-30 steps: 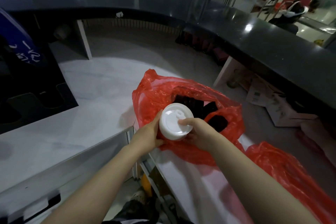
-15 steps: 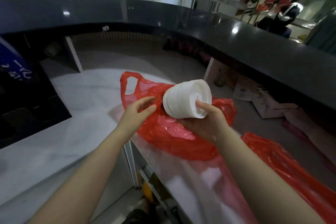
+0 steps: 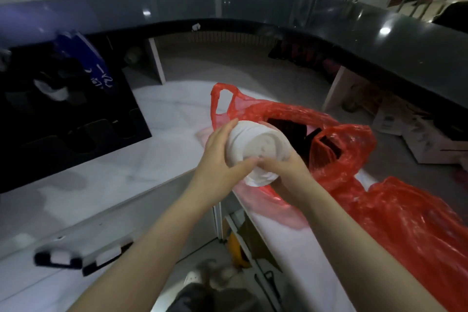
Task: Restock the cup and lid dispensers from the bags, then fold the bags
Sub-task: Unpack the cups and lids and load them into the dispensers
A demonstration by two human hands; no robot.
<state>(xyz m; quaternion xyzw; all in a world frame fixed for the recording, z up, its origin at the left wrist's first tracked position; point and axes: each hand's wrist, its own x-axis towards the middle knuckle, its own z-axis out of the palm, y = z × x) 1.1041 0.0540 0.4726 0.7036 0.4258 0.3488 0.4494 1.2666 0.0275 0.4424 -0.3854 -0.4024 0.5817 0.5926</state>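
Both hands hold the stack of white lids (image 3: 255,145) above the white desk (image 3: 164,119). Left hand (image 3: 220,157) has its grip wrapped round the stack's side, right hand (image 3: 283,167) grips it from below w/ curled fingers. Just behind the grip lies an open red bag (image 3: 336,139) w/ dark things inside; 2nd red bag (image 3: 415,230) is to its right

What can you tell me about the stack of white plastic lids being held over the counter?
The stack of white plastic lids is a short column of nested round lids with ribbed rims, tilted on its side, one round face turned toward the camera. The left hand grips its side while the right hand holds it from below. It is held in front of the open red plastic bag.
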